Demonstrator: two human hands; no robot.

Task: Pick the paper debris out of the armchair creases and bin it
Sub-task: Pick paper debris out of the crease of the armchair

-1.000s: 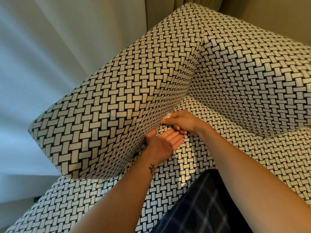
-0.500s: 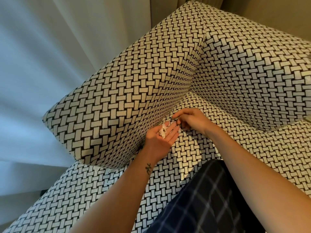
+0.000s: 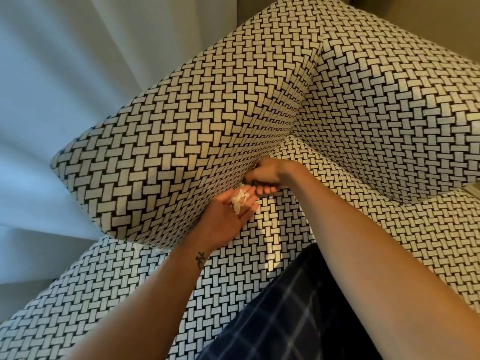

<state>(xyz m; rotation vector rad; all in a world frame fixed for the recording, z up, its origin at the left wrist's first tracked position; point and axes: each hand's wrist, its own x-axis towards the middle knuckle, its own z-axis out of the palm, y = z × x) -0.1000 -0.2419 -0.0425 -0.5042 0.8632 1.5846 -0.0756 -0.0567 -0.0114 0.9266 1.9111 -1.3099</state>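
The armchair (image 3: 181, 141) is covered in a black-and-white woven pattern. My left hand (image 3: 228, 216) lies palm up beside the inner wall of the left armrest. A small heap of white paper debris (image 3: 240, 200) rests on its straight fingers. My right hand (image 3: 267, 175) sits just above it, at the crease (image 3: 275, 149) where armrest and seat meet. Its fingers are curled, with thumb and forefinger tips against the crease. No paper shows between them.
The backrest (image 3: 389, 113) rises at the right and the seat cushion (image 3: 350, 216) runs beneath both forearms. A leg in dark checked trousers (image 3: 285, 315) kneels on the seat front. Pale curtains (image 3: 52, 74) hang to the left of the armchair. No bin is in view.
My right hand dropped a white scrap into my left palm, then went back to the crease. The left hand stayed palm up, now with more paper on it.
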